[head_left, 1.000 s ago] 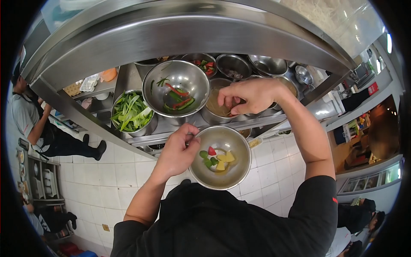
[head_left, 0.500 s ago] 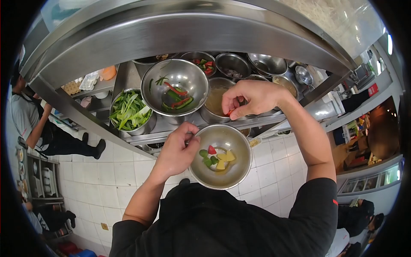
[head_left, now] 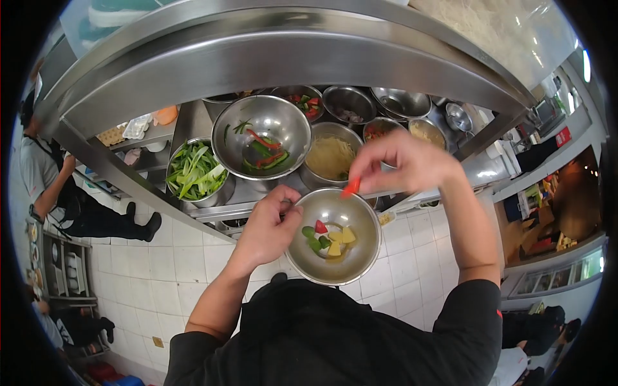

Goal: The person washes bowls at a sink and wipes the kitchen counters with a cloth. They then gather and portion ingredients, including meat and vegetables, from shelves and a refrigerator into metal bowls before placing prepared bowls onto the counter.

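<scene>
My left hand (head_left: 269, 222) grips the rim of a steel mixing bowl (head_left: 365, 257) at its upper left, thumb over the edge. Inside lie yellow chunks (head_left: 336, 248), green pepper pieces (head_left: 314, 244) and one red piece (head_left: 320, 227). Above the bowl's upper right rim, my right hand (head_left: 402, 164) pinches a red pepper piece (head_left: 351, 187); motion blurs this hand somewhat. Just beyond stands a bowl with red and green pepper strips (head_left: 262, 139). Beside it is a pot of pale shreds in liquid (head_left: 329, 156).
A pot of cut green leaves (head_left: 196, 170) stands at the left of the steel counter. Farther back are a bowl of red and green pieces (head_left: 304, 103) and a dark bowl (head_left: 349, 105). A steel shelf edge (head_left: 290, 61) crosses overhead. A person (head_left: 48, 174) stands at left.
My right hand has moved slightly right and down towards the held bowl, bringing the red pepper piece over its rim. My left hand stays on the bowl.
</scene>
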`<state>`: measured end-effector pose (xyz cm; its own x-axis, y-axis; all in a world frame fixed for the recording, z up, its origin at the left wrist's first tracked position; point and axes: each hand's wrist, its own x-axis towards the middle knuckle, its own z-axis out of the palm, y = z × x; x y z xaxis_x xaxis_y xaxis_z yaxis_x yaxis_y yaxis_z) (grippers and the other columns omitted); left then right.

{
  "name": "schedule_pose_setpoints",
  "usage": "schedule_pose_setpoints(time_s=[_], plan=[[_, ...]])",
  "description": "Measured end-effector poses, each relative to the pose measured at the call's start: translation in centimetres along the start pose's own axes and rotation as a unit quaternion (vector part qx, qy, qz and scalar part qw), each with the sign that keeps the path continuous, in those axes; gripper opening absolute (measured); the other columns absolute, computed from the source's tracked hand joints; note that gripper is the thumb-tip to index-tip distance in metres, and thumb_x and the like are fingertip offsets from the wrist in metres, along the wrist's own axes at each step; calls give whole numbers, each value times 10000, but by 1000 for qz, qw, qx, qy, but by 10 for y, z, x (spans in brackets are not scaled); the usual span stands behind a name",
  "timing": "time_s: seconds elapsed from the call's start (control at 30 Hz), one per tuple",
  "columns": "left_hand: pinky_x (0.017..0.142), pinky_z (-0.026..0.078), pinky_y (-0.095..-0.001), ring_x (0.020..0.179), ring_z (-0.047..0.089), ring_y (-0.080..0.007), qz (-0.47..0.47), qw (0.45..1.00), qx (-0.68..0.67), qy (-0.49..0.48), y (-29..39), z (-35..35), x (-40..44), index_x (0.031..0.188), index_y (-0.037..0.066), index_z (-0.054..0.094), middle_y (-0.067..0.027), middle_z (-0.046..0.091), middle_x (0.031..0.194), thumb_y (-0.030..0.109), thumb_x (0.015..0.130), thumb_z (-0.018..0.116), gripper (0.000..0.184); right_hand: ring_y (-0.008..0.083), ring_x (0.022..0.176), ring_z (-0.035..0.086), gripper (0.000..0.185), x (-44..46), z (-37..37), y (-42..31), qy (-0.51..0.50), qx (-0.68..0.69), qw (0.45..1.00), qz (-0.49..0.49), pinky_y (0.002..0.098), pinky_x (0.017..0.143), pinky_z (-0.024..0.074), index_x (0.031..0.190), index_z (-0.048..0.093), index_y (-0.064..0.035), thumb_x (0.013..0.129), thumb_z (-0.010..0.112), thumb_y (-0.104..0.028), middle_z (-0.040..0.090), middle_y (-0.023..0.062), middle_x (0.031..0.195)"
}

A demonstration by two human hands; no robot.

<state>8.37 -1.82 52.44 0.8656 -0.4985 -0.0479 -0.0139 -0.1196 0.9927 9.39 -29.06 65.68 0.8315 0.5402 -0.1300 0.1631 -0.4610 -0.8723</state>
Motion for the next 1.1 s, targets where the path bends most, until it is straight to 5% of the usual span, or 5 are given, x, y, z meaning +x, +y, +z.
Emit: schedule_pose_setpoints(time_s=[0.13, 0.33, 0.63, 0.97, 1.1], plan=[[562, 411, -240, 657, 511, -39, 0, 1000, -23, 4, 5, 5, 1, 1078, -15, 547, -43, 646, 782, 62, 959, 565, 143, 149, 834, 671, 180, -2, 14, -15, -73, -159, 984, -36, 297, 745, 522, 994, 735, -54, 831, 793, -102, 715, 53, 914], [586, 437, -274, 658, 529, -78, -1, 1000, 1, -1, 3, 5, 0, 1080, -20, 554, -90, 662, 786, 73, 945, 578, 166, 191, 844, 668, 223, 62, -10, -11, 302, -242, 920, -63, 327, 756, 514, 1083, 729, -76, 939, 687, -241, 721, 50, 921], [571, 402, -227, 674, 507, -29, 21, 1000, 18, 3, 3, 4, -10, 1091, -19, 530, -27, 639, 771, 45, 958, 555, 149, 336, 845, 684, 257, 129, -54, 43, 50, -648, 758, 56, 424, 739, 525, 939, 775, -107, 717, 663, -46, 733, 135, 916], [589, 447, -286, 639, 537, -90, 5, 1000, 3, 22, -4, -17, -13, 1094, -21, 551, -99, 653, 766, 77, 945, 577, 180, 264, 791, 679, 250, 106, -65, 42, 156, -487, 857, 62, 394, 727, 525, 960, 748, -82, 714, 712, -58, 733, 99, 908], [591, 450, -292, 642, 547, -97, 3, 1000, -1, 21, -4, -17, -7, 1090, -22, 555, -111, 659, 777, 84, 948, 570, 178, 112, 778, 668, 217, 45, -22, -10, 160, -61, 985, 24, 275, 736, 543, 1088, 713, -64, 871, 716, -57, 717, 48, 825]])
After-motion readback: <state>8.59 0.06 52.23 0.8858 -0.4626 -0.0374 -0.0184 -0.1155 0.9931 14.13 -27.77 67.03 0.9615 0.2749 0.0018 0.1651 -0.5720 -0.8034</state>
